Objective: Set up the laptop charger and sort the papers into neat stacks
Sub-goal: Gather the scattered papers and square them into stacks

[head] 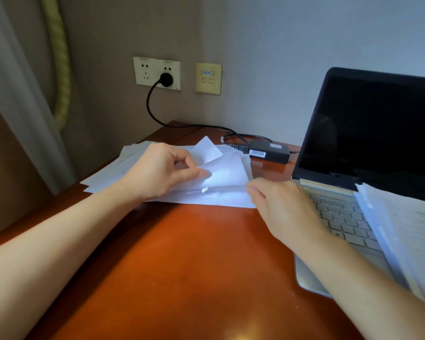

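Loose white papers (221,177) lie spread at the back left of the reddish wooden desk (187,261). My left hand (157,170) rests on them and pinches a lifted sheet between thumb and fingers. My right hand (282,207) grips the right edge of the same sheets. The black charger brick (268,151) lies behind the papers, and its plug (166,79) sits in the wall socket. An open laptop (368,153) with a dark screen stands at the right. A second stack of papers (407,231) lies over its keyboard.
A double wall socket plate (156,72) and a yellowish data outlet (208,78) are on the wall behind the desk. A grey curtain (17,94) with a rope tie hangs at the left. The black cable runs along the desk's back edge.
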{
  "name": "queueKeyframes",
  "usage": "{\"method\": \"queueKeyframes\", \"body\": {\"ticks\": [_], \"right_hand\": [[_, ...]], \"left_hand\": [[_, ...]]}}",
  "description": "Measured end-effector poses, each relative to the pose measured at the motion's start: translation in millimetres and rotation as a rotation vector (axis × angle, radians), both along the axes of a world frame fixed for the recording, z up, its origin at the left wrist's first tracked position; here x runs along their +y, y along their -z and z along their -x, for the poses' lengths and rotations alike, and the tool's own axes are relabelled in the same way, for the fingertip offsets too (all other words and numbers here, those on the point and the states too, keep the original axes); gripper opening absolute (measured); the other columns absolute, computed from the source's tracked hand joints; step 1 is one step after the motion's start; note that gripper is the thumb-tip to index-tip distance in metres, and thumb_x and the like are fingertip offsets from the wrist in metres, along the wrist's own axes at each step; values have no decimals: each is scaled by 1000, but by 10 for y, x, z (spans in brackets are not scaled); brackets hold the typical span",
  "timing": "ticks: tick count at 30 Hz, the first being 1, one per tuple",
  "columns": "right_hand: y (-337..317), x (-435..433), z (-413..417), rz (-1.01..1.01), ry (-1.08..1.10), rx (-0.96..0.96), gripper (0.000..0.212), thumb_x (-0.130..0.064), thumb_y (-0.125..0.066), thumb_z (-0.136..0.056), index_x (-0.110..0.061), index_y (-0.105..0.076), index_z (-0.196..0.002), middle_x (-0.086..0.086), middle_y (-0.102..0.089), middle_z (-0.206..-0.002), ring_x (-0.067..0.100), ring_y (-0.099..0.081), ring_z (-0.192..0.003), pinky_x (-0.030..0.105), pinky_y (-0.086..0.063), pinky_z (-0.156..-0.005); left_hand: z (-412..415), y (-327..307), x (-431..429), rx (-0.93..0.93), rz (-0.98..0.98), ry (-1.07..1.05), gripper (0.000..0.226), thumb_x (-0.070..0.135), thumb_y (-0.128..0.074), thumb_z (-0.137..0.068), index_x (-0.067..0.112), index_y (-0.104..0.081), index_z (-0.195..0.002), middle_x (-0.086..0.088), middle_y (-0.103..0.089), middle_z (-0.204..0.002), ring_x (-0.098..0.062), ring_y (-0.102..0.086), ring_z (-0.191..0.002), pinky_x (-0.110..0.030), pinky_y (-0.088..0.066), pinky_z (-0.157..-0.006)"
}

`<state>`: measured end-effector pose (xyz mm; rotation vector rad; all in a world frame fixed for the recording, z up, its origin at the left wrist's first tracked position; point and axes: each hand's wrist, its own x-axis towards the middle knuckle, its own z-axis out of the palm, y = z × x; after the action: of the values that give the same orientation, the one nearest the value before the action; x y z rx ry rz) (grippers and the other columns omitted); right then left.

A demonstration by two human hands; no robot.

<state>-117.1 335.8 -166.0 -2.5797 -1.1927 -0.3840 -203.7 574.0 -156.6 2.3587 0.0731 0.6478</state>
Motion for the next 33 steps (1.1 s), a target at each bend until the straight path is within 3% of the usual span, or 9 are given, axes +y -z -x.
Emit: {"method": "queueKeyframes", "body": {"ticks": [3,8,11,16,19,22,25,27,33], "right_hand": [[-33,-4,25,23,22,-60,25,-26,-46,-104,-16,-65,-91,4,-66,-75,28,-63,-73,40,-54,-68],[-24,6,31,26,16,-80,30,-38,-43,-104,-21,-66,-93,1,-68,-79,25,-64,-78,39,-53,-72],[32,8,-25,-75,14,-85,26,-39,-47,-102,-24,-68,-101,1,-68,-75,27,-65,-75,41,-54,-69],[32,13,-10,-317,-38,58,30,-32,-58,-98,-27,-53,-127,-6,-74,-94,23,-71,-87,43,-59,-73],[36,3,-2,-256,-56,31,15,-39,-57,-96,-28,-53,-105,-12,-70,-89,13,-68,-82,37,-58,-69],[36,7,12,-49,-66,34,32,-46,-44,-99,-27,-58,-78,-10,-57,-73,12,-56,-70,32,-49,-66],[44,11,13,58,-89,34,39,-47,-38,-100,-27,-62,-77,-10,-59,-73,10,-56,-71,33,-50,-71],[25,7,23,77,-110,44,35,-49,-41,-99,-30,-69,-91,-13,-66,-85,8,-61,-80,35,-53,-78],[1,12,81,106,-194,50,32,-49,-49,-96,-35,-64,-121,-16,-66,-114,12,-63,-103,35,-50,-89]], "left_hand": [[-13,35,32,-50,-61,4,22,44,-77,-87,24,-71,-79,-11,-58,-61,-22,-42,-53,-33,-37,-53],[0,78,-53,-24,-201,163,9,38,-64,-98,30,-60,-98,-3,-58,-67,-19,-46,-58,-31,-41,-58],[5,91,-86,62,-216,211,26,50,-69,-92,34,-60,-109,-8,-62,-76,-20,-51,-62,-33,-42,-60],[-2,64,-83,-2,-239,92,47,23,-73,-93,38,-48,-129,-1,-41,-61,-15,-35,-56,-25,-27,-51],[-9,30,-44,-57,-222,-28,76,9,-68,-92,48,-38,-150,8,-53,-65,-10,-46,-65,-15,-39,-59],[-8,51,27,-72,-388,29,54,-1,-64,-90,33,-68,-132,9,-69,-88,-14,-62,-78,-33,-54,-74],[-16,66,14,194,-448,148,24,28,-69,-95,32,-75,-118,12,-71,-115,-6,-65,-104,-24,-48,-95],[-29,77,-15,338,-462,167,38,50,-69,-91,32,-72,-125,15,-67,-126,-2,-59,-114,-24,-44,-103],[-44,56,-26,281,-493,204,22,39,-65,-97,35,-74,-116,17,-74,-109,-6,-64,-95,-31,-50,-88]]}}
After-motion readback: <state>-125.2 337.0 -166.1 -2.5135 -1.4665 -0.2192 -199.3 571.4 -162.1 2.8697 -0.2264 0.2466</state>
